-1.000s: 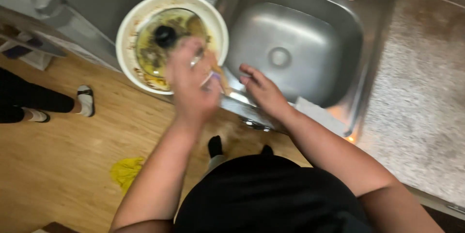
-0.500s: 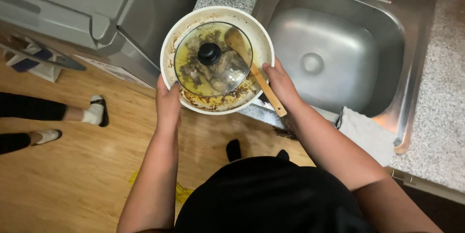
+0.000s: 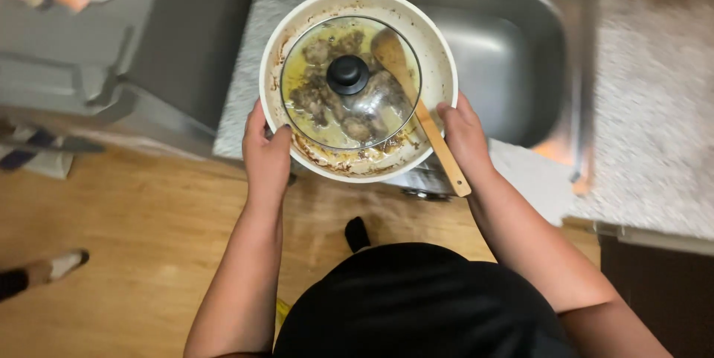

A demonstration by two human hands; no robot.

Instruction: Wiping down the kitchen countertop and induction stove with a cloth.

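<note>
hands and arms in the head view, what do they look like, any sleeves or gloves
Both arms are bare up to the frame edge, no sleeves in sight. The left hand and right hand wear no gloves; no rings or watch visible. Dark nail polish shows on the left hand.

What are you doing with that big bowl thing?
A person is holding a white pot with both hands, the left hand on one side of the rim and the right hand on the other. A glass lid with a black knob lies inside it over pieces of cooked food in yellowish liquid, and a wooden spoon sticks out over the rim. The pot is held in front of the steel sink, over the counter edge.
</note>
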